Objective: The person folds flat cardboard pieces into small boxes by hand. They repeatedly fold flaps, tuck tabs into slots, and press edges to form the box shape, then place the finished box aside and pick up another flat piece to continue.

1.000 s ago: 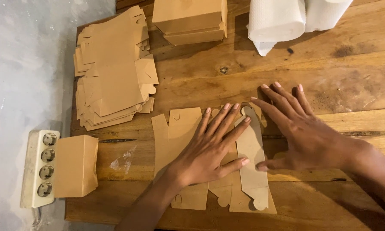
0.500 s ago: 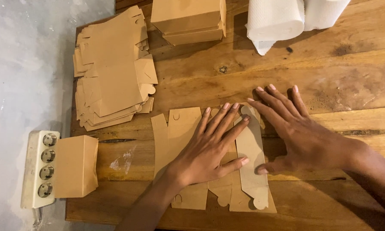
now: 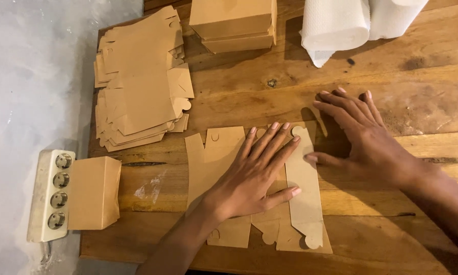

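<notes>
On the wooden table (image 3: pixel 392 61), left hand (image 3: pixel 254 178) presses the flat cardboard blank (image 3: pixel 305 203), fingers spread; right hand (image 3: pixel 366 137) flat beside its edge.

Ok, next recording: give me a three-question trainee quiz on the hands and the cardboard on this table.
1. True or false: the left hand lies flat on the unfolded brown cardboard box blank.
2. What touches the blank's raised long flap from the right? A) the right hand B) the white paper towel roll C) the white four-socket power strip
3. Where does the stack of flat brown cardboard blanks lie on the wooden table?

Key: 1 true; 2 A; 3 the far left, beyond the left hand.
</notes>
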